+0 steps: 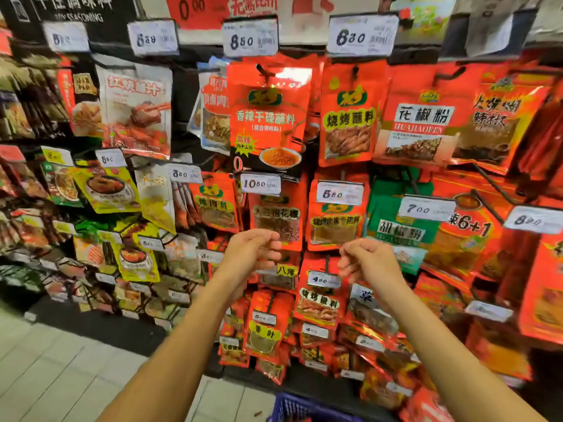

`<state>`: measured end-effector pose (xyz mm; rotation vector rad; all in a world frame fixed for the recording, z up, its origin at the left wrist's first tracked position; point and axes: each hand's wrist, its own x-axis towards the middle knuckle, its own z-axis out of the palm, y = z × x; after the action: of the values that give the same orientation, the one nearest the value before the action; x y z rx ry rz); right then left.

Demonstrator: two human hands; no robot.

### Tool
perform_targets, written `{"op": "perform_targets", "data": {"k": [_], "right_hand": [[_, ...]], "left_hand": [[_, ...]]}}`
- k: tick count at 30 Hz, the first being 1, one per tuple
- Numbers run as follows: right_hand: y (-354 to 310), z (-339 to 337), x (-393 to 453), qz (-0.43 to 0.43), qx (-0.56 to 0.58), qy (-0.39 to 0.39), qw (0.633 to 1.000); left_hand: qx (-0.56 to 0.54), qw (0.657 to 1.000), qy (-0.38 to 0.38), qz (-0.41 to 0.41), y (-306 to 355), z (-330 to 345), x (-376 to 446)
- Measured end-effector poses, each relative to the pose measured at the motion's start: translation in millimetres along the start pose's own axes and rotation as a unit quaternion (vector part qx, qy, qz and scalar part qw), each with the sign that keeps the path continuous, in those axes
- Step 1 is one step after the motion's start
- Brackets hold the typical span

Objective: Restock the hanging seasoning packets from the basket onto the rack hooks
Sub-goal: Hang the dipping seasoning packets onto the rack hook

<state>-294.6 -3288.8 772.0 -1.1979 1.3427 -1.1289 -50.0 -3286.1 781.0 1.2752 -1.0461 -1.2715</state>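
A rack of hooks carries many red seasoning packets. A red and black packet (268,117) hangs on the hook (264,71) under the 8.50 tag, in front of the others. My left hand (253,254) and my right hand (368,260) hover side by side in front of the middle rows, fingers loosely curled, holding nothing. Neither hand touches a packet. The blue basket (292,408) shows only its rim at the bottom edge, between my forearms; its contents are hidden.
Price tags (362,35) stick out on hook ends across every row. Yellow and white packets (106,190) fill the rack's left part. Packets crowd the low rows near the floor (61,360), which is pale tile.
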Motion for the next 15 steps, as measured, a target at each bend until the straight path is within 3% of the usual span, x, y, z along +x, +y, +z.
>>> {"op": "perform_targets", "data": {"k": [7, 15], "right_hand": [[160, -41, -22, 0.215, -0.038, 0.027, 0.975], [351, -63, -87, 0.403, -0.109, 0.037, 0.908]], "left_hand": [[0.020, 0.981, -0.006, -0.194, -136, 38, -29], [0.043, 0.901, 0.050, -0.428, -317, 51, -79]]}}
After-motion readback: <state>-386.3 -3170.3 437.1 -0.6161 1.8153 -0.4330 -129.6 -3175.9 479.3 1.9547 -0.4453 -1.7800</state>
